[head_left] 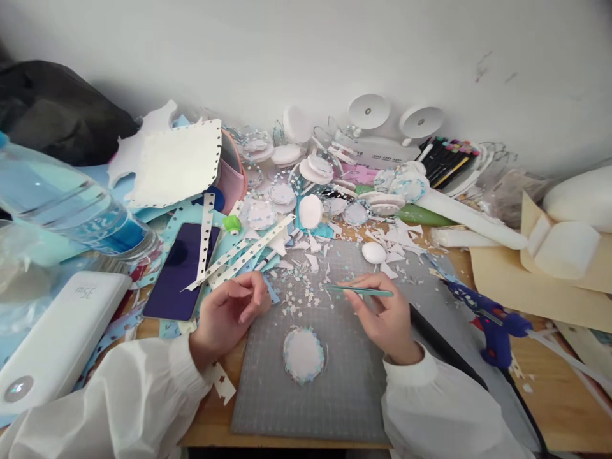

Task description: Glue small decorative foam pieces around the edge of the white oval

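My right hand [385,319] pinches a pair of green tweezers [368,291], held level above the grey cutting mat [277,408]. The tips point left, over a scatter of tiny white and pale blue star cutouts [299,299]. My left hand [232,312] rests at the mat's left edge, its fingers loosely curled, thumb apart, nothing visible in it. Between the hands, nearer to me, lies a white oval piece [304,357] rimmed with small blue and white stars. A smooth white oval [373,253] sits beyond my right hand.
Left are a phone [179,271], star-punched paper strips [253,252], a power bank [62,344] and a tilted water bottle [71,204]. Decorated white discs [315,169] pile up at the back. A blue glue gun [497,325] and black marker pens [447,162] are on the right.
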{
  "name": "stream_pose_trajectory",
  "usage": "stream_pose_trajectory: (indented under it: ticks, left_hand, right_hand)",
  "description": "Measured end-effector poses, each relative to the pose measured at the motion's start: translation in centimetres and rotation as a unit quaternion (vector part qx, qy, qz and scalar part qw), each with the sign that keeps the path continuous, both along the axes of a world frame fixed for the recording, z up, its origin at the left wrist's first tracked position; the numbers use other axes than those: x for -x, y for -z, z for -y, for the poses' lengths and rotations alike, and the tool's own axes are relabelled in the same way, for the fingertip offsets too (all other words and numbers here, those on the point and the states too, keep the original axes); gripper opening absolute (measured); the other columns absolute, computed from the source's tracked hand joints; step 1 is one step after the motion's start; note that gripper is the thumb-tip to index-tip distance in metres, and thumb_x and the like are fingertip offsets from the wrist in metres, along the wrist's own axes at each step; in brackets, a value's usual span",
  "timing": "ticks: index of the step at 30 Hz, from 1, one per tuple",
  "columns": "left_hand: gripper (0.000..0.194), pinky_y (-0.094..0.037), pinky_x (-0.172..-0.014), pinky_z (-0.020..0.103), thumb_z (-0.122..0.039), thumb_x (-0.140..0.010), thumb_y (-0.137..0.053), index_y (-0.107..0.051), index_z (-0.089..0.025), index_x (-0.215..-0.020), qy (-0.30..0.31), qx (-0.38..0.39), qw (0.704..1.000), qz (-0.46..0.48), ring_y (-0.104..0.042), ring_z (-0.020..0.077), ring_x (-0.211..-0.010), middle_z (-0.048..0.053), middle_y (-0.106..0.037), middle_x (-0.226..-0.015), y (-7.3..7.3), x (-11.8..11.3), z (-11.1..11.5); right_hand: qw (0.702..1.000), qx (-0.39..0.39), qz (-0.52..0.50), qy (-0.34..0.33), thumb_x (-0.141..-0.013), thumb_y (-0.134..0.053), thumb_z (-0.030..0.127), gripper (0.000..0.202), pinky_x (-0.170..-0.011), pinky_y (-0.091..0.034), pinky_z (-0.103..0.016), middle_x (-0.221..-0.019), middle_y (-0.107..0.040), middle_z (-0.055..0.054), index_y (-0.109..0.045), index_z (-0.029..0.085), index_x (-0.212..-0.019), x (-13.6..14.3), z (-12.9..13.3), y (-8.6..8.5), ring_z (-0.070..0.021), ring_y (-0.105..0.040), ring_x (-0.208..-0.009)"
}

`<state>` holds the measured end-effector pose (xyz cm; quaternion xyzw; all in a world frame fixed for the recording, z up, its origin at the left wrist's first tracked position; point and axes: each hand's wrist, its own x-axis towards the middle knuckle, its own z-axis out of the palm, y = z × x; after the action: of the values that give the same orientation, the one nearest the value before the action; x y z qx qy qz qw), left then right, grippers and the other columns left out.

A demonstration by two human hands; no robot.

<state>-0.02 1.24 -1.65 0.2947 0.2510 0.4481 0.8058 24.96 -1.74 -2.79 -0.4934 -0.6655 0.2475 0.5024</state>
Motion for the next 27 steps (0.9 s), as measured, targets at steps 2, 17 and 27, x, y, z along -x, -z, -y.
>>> stream_pose_trajectory:
  ticks: [2,17,27]
  left_hand:
    - [0.022,-0.025,-0.05,0.026,-0.02,-0.074,-0.046,-0.061,-0.014,-0.06,0.007,-0.003,1.0,0.003,-0.024,0.0107,-0.042,-0.002,-0.03,-0.037,0.0,0.1,0.0]
    - [0.022,-0.024,-0.051,0.027,-0.019,-0.075,-0.045,-0.062,-0.014,-0.061,0.031,0.016,0.999,0.007,-0.024,0.0112,-0.043,-0.002,-0.03,-0.04,-0.1,0.1,0.0]
    - [0.019,-0.018,-0.046,0.023,-0.025,-0.086,-0.054,-0.067,-0.014,-0.076,0.032,-0.079,0.983,-0.163,-0.022,0.0067,-0.041,-0.007,-0.032,-0.042,0.5,-0.2,0.5]
  right_hand:
    - [1.0,0.011,0.015,0.0,-0.084,-0.062,0.013,0.012,-0.076,-0.056,-0.034,-0.087,-0.069,-0.004,-0.057,0.023,-0.088,-0.2,0.1,0.2,-0.0201,-0.069,-0.087]
    - [0.998,0.017,0.053,-0.004,-0.084,-0.062,0.013,0.011,-0.074,-0.056,-0.031,-0.088,-0.072,-0.004,-0.059,0.023,-0.088,0.6,0.0,0.4,-0.018,-0.069,-0.083]
    - [0.933,0.183,-0.31,0.005,-0.079,-0.072,0.027,0.018,-0.057,-0.046,-0.026,-0.067,-0.06,0.003,-0.056,0.021,-0.075,1.7,0.2,-1.1,-0.0093,-0.055,-0.055]
